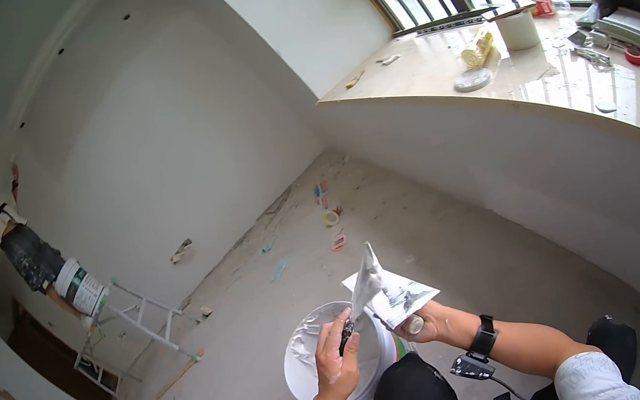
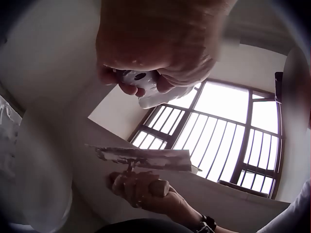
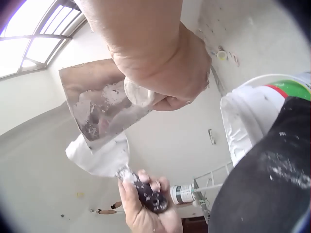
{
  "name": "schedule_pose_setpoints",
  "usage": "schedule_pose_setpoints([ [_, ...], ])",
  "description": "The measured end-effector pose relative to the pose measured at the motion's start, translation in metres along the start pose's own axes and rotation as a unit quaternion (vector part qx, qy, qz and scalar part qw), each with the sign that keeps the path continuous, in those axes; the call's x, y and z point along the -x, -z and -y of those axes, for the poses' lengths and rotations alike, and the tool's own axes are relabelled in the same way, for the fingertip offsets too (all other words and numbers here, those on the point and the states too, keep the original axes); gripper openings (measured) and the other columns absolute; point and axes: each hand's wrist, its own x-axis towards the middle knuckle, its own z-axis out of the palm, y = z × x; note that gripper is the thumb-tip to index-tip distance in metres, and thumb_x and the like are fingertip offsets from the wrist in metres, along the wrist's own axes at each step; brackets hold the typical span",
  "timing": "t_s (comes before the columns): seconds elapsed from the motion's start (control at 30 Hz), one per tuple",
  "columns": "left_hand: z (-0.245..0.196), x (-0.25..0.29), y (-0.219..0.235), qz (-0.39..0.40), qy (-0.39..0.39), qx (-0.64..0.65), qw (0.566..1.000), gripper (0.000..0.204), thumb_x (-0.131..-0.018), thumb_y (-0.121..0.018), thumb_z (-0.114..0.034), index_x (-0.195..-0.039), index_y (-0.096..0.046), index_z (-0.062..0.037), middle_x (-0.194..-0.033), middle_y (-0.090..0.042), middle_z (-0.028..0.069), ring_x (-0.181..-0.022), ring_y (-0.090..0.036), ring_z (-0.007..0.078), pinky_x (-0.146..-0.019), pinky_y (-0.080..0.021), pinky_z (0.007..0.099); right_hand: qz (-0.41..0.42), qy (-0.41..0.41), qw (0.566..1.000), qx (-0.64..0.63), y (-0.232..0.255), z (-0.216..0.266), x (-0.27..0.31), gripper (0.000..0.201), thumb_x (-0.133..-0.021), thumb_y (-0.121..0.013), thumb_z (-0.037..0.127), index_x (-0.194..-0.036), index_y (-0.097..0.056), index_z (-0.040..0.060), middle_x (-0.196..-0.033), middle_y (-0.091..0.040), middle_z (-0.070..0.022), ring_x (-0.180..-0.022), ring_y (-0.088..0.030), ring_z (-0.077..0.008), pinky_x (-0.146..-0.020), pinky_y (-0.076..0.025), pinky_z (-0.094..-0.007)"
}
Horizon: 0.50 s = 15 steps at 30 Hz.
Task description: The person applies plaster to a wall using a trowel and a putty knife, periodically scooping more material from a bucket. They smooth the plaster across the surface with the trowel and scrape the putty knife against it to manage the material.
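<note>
In the head view my left hand (image 1: pixel 334 365) grips a putty knife (image 1: pixel 366 278) by its black handle, the blade pointing up and coated in white putty. My right hand (image 1: pixel 433 319) holds a plastering trowel (image 1: pixel 412 293) by its round handle, its flat plate smeared with putty. The knife's blade overlaps the trowel's plate in this view. Seen from the right wrist, the coated blade (image 3: pixel 102 156) lies right at the edge of the trowel plate (image 3: pixel 97 104). Below both hands stands a white bucket (image 1: pixel 290 372) with putty inside.
A person (image 1: pixel 0 213) stands high at the left beside a step ladder (image 1: pixel 146 315), which bears another bucket (image 1: pixel 81 288). Tape rolls (image 1: pixel 331 217) and scraps lie on the floor. On the window sill (image 1: pixel 417 71) sit a white container (image 1: pixel 518 30) and tools.
</note>
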Motion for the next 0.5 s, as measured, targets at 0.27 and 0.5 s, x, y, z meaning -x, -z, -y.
schedule_pose_setpoints([
  [0.27, 0.003, -0.004, -0.008, 0.053, -0.028, -0.106, 0.993, 0.054, -0.077, -0.064, 0.01, -0.127, -0.06, -0.0085, -0.093, -0.057, 0.0128, -0.079, -0.058, 0.0285, -0.071, -0.047, 0.0352, 0.107, -0.034, 0.992, -0.061, 0.013, 0.026, 0.038, 0.023, -0.098, -0.05, 0.023, -0.108, -0.061, 0.0052, -0.103, -0.066, -0.0116, -0.09, -0.066, -0.0207, -0.075, -0.06, -0.0303],
  [0.5, 0.009, -0.008, -0.006, 0.005, -0.001, -0.097, 0.995, 0.044, -0.082, -0.064, 0.005, -0.125, -0.06, -0.0045, -0.089, -0.059, 0.0101, -0.072, -0.058, 0.0235, -0.066, -0.046, 0.031, 0.218, -0.122, 0.965, -0.078, -0.01, 0.059, 0.071, 0.046, -0.097, -0.051, 0.032, -0.116, -0.049, -0.0095, -0.095, -0.06, -0.0152, -0.077, -0.063, -0.0203, -0.065, -0.059, -0.0254],
])
